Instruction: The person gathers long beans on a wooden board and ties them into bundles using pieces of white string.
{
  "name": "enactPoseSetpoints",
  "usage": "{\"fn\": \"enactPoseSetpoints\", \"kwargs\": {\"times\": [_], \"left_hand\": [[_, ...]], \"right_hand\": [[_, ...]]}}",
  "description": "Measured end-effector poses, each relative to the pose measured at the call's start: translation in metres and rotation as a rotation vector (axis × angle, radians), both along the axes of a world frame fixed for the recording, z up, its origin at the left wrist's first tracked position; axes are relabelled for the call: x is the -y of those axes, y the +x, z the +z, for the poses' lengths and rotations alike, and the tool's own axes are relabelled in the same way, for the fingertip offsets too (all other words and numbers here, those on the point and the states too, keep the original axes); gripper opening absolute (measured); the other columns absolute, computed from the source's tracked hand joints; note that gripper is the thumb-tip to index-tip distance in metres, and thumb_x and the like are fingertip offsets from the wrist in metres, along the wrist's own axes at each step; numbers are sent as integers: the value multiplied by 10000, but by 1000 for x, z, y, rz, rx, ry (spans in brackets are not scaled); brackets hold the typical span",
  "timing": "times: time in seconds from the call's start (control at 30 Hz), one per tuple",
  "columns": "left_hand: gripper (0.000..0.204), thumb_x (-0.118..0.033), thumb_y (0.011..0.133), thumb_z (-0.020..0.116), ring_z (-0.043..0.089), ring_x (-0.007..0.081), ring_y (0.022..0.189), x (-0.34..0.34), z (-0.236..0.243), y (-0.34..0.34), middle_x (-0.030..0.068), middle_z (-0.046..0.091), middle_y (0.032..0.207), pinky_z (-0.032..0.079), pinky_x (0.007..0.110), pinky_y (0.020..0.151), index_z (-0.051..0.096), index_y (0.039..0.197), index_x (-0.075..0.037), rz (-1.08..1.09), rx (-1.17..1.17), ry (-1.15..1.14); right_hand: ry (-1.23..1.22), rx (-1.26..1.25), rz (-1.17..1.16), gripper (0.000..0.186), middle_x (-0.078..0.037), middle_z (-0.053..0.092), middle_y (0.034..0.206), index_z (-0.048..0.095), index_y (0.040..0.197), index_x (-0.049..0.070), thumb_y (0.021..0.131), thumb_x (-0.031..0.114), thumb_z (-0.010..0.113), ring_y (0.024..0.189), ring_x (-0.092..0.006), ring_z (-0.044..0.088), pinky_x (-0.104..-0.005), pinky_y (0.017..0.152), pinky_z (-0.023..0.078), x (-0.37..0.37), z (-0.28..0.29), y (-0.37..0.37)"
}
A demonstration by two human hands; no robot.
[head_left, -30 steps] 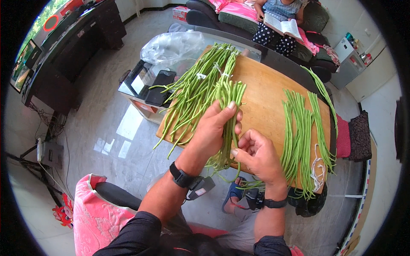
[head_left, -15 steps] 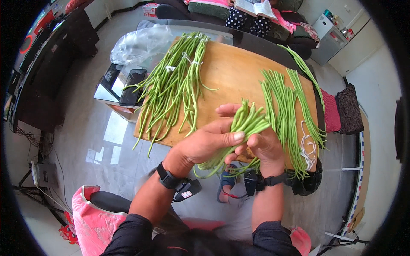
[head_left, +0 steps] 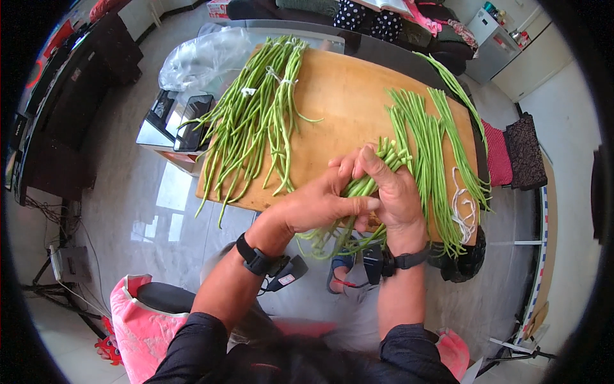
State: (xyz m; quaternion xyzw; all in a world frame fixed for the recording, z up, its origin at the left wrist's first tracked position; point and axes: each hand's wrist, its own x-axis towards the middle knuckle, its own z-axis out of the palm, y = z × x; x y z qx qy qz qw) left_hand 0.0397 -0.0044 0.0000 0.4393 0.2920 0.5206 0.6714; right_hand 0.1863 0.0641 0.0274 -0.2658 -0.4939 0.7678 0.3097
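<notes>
A bundle of long green beans (head_left: pixel 362 186) is gripped between my two hands above the near edge of the wooden board. My left hand (head_left: pixel 326 201) wraps it from the left, thumb pressed across the stalks. From the right, my right hand (head_left: pixel 398 198) closes round the upper part, its thumb raised along the bean tips. The lower ends hang blurred below my hands. Just right of them lie loose long beans (head_left: pixel 425 153) and a tangle of white string (head_left: pixel 463 214). Tied bunches of long beans (head_left: pixel 256 115) lie on the board's left side.
The wooden board (head_left: pixel 342 96) rests on a dark-edged table. A clear plastic bag (head_left: pixel 203 63) and a black phone-like slab (head_left: pixel 194 121) are at its left. A black bag (head_left: pixel 462 259) hangs near the right corner. Across the table sits a person in polka-dot trousers (head_left: pixel 368 22).
My right hand has moved up and closed round the bundle, its thumb now over the bean tips. The bundle stands more upright, and the view has shifted slightly.
</notes>
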Motion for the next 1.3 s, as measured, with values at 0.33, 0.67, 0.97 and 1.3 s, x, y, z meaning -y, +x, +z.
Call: {"fn": "enactPoseSetpoints", "kwargs": {"times": [0.33,0.67,0.97,1.3], "left_hand": [[333,-309,1041,639,553,103,567,3,4,-7,34,619,810,484,256,587,628,988,20,-157,10,-111],[701,-316,1022,679,473,66,685,-1,10,9,16,508,907,417,266,560,284,1514,-12,45,-212,-40],[484,-321,1038,630,633,286,780,-4,-14,25,253,602,848,513,418,720,472,1277,69,365,-582,361],[554,-251,1061,606,508,200,1114,-1,22,16,112,510,1317,460,335,961,399,1450,85,57,-414,-256]], "right_hand": [[46,-211,46,393,-71,613,791,550,832,86,1023,417,637,878,-237,637,-494,1001,502,-8,-4,5],[65,-156,-18,409,-127,643,947,539,836,60,1031,410,623,1048,-294,618,-465,1020,470,-19,-17,11],[104,-177,-19,318,-140,696,1023,650,882,32,1016,320,664,1014,-228,656,-378,964,504,-29,-28,19],[-24,-216,-91,356,-75,683,818,652,783,44,933,339,783,812,-167,653,-314,740,523,-14,-12,-1]]}}
